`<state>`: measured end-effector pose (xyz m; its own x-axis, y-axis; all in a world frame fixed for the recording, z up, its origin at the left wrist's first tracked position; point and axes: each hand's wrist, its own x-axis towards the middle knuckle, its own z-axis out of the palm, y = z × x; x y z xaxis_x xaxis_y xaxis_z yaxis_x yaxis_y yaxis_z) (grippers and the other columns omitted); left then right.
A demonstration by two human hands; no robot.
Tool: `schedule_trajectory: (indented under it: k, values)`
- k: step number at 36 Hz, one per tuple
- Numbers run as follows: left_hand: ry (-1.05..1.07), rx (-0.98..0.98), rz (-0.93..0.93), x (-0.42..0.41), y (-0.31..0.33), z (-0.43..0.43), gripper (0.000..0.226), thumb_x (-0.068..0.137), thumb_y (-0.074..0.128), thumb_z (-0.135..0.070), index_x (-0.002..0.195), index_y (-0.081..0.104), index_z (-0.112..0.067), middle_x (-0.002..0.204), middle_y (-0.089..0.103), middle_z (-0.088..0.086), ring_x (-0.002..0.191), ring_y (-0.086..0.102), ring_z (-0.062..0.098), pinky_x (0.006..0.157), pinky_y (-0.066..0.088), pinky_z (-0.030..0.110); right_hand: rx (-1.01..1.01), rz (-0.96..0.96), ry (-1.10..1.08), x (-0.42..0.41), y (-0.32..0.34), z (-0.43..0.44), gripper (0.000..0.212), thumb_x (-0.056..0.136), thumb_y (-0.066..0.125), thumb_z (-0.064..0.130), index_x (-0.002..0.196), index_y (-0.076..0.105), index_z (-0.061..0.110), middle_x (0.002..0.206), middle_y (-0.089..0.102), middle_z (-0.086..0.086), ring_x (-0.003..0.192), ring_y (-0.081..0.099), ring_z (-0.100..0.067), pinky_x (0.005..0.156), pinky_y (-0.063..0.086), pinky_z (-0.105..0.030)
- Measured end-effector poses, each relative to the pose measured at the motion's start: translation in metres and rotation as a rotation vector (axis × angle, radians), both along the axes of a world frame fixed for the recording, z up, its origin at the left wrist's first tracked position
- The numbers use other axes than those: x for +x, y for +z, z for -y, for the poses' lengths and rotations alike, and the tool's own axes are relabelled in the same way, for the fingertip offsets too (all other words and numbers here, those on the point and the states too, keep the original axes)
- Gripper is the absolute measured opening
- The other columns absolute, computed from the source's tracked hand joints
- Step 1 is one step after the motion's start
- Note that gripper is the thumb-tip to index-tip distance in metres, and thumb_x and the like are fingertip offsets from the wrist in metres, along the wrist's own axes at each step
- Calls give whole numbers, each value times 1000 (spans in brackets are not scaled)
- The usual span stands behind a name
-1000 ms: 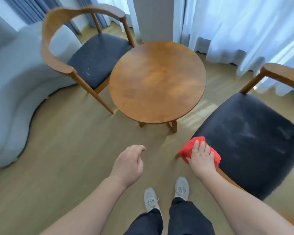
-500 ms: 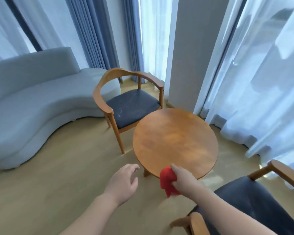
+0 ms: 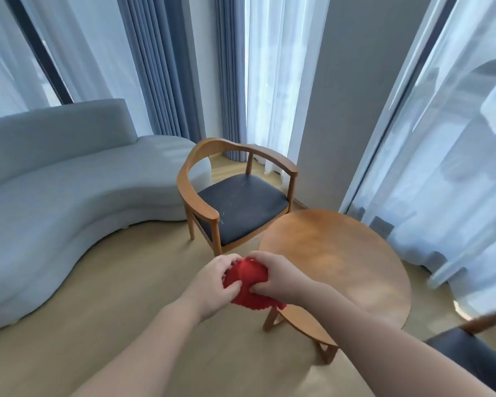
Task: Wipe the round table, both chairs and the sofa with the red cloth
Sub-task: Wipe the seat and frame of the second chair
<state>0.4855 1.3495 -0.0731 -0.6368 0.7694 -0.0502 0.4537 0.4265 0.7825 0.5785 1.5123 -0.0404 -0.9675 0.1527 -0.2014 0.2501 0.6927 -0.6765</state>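
Fingers (image 3: 229, 260) of both hands curl into the red cloth (image 3: 248, 277), which sits bunched in a loose wad between them, held in the air over the floor (image 3: 121, 296) just off the near-left edge of the round counter (image 3: 335, 262). The left hand (image 3: 212, 285) pinches it from the left, thumb underneath. The right hand (image 3: 278, 277) grips it from the right, thumb pressed into the lower fold. Crumpled like this, the cloth shows no clear long axis; a ragged hem hangs below the right wrist.

The wooden top lies to the right of the cloth and a little beyond it, and the right hand is the nearer one, its forearm crossing the near rim. The hands seem to be gathering the cloth into a pad, so the coming move is probably a short carry rightward and down onto the top.

Beyond the cloth stands the far chair (image 3: 241, 207), its dark seat flecked with pale marks, close beside the counter's far-left edge; whether they touch cannot be told. The sofa (image 3: 55, 196) curves well off to the left. Only a corner of the second chair (image 3: 476, 359) shows at lower right. No container is in view.
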Motion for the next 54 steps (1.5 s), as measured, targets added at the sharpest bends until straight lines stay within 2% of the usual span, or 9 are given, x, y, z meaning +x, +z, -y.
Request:
schedule_trajectory:
  k: [4,8,17,25,30,40,46,51,54]
  values:
    - [-78,-31,8,-47,3,23,62,78,69,-23,133,42,-31,127,43,-12,113,47,4,97,41,21,-37,-2,-20,-48,7,25,56,78,75,28,128,50,33,118,54,10,110,53,-14,93,53,-35]
    - [-30,19,-67,-90,2,44,42,80,55,-14,119,55,-30,111,55,-8,102,51,6,88,41,21,-28,31,-6,-89,6,42,62,75,76,26,129,48,34,120,49,7,110,50,-14,92,51,-33]
    - [59,91,-88,-160,-3,55,20,86,50,-35,103,60,-33,96,60,-13,91,56,3,82,46,25,-60,16,-61,-162,-3,37,27,80,72,29,104,61,35,95,63,12,89,60,-6,75,52,-23]
    - [121,13,-81,-230,-12,21,17,90,57,-26,106,60,-32,100,60,-12,93,55,5,83,44,24,-104,-38,-69,-243,-31,3,28,78,73,22,103,65,31,92,65,10,87,60,-7,72,49,-21]
    - [226,-25,51,-282,-12,-24,10,93,55,-27,101,58,-32,91,63,-17,84,56,-5,67,40,10,-100,-167,-96,-298,-47,-35,41,77,67,13,115,61,27,99,64,10,93,58,-8,83,46,-22]
    - [328,23,289,-366,0,-132,37,84,46,-1,108,56,-28,102,63,-2,95,59,13,82,52,33,-263,-42,46,-376,-58,-114,78,68,76,39,133,35,44,125,49,11,110,53,-7,94,50,-32]
    - [229,35,485,-401,-3,-168,48,80,50,-13,125,47,-28,118,55,6,109,55,23,88,53,44,-66,-109,-91,-408,-63,-142,86,63,77,59,133,30,44,122,48,20,107,50,-7,89,50,-28]
    - [134,-15,512,-439,-17,-201,46,84,51,-16,128,45,-30,119,56,3,112,55,20,92,52,40,-8,-72,-192,-439,-85,-170,71,73,70,37,134,35,35,120,54,12,105,55,-13,87,50,-33]
    - [60,-64,444,-466,-33,-219,42,89,50,-6,125,48,-27,115,58,-2,109,56,8,90,49,20,2,-57,-256,-456,-103,-186,57,78,59,22,131,41,32,113,60,7,99,59,-18,85,50,-35]
